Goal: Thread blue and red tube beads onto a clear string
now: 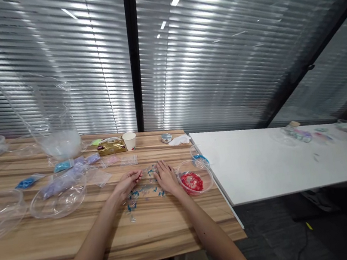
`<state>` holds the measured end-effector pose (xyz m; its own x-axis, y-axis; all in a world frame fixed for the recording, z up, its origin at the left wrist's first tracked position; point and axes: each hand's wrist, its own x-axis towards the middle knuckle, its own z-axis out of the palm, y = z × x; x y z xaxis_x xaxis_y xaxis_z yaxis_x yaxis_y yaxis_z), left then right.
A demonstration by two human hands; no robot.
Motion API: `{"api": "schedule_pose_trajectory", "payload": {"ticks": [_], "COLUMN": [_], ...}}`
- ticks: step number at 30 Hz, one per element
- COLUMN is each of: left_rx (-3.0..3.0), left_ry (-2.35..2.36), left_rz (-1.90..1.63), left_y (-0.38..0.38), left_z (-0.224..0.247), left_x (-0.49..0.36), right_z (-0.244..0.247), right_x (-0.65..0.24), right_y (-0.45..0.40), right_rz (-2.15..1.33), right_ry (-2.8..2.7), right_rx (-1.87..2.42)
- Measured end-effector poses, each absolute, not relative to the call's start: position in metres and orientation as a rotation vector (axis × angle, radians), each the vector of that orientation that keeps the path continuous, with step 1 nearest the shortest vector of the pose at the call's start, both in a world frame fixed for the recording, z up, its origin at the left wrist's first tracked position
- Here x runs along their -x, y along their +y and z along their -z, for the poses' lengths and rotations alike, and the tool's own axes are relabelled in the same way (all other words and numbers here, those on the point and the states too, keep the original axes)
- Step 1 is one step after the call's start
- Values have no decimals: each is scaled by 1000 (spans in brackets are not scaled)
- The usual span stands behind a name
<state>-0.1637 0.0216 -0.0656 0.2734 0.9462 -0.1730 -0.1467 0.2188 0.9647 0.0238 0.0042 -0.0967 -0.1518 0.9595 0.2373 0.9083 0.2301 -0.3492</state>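
Small clear packets with blue bits (132, 200) lie scattered on the wooden table between and below my hands. My left hand (129, 183) is closed in a pinch at the left of the pile; a tiny red bit shows at its fingertips, too small to name. Flat over the packets at the right, my right hand (166, 176) rests with its fingers stretched out. Just right of it stands a clear bowl with red contents (192, 182). Behind that bowl is a clear container with blue contents (200, 160).
Clear bowls (58, 201), purple bags (66, 177) and a large plastic bag (60, 138) occupy the left. A gold packet (111, 146), paper cup (130, 141) and tin (166, 138) stand behind. A white table (251, 170) adjoins at right, with another person's hand beyond.
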Motion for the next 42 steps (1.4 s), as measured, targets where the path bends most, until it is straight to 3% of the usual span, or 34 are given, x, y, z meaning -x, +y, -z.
{"api": "schedule_pose_trajectory", "payload": {"ticks": [42], "left_rx": [-932], "left_ry": [971], "left_rz": [-932], "left_y": [23], "left_z": [70], "left_x": [163], "right_z": [93], "right_x": [-24], "right_y": [2], "right_rz": [-37], "right_ry": [-2108], "right_rx": [1731]}}
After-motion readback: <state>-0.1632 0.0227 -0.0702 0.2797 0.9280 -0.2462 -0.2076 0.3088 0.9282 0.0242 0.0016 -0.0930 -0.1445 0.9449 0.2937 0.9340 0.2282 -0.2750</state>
